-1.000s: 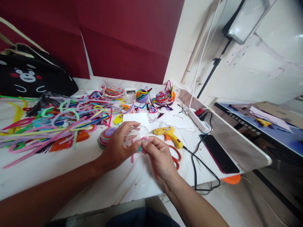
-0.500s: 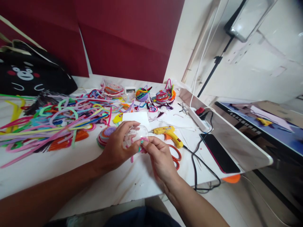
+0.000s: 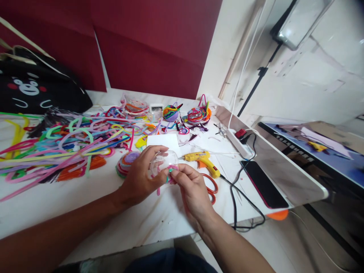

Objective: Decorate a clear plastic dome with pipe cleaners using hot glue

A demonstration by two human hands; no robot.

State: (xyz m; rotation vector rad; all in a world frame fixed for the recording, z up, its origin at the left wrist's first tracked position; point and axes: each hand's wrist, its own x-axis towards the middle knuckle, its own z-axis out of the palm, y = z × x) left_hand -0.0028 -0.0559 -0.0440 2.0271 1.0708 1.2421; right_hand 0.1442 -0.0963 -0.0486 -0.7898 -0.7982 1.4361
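Note:
My left hand (image 3: 140, 174) is curled around a clear plastic ball (image 3: 165, 162) held just above the white table (image 3: 85, 212). My right hand (image 3: 193, 189) pinches a pink and green pipe cleaner (image 3: 170, 175) against the ball's lower side, thumb and forefinger pressed together. A pink end hangs down below my fingers. Just beyond the ball lies a white card (image 3: 164, 142). A yellow glue gun (image 3: 202, 161) rests to the right of the ball, its nozzle pointing toward it.
A big heap of coloured pipe cleaners (image 3: 62, 146) covers the left of the table. Finished wrapped balls (image 3: 196, 115) stand at the back. Orange scissors (image 3: 211, 187), a black phone (image 3: 263, 184), a power strip (image 3: 239, 142) and a black bag (image 3: 34, 91) lie around.
My hands have barely moved; the right fingers have shifted slightly along the pipe cleaner against the ball. The view has drifted a little.

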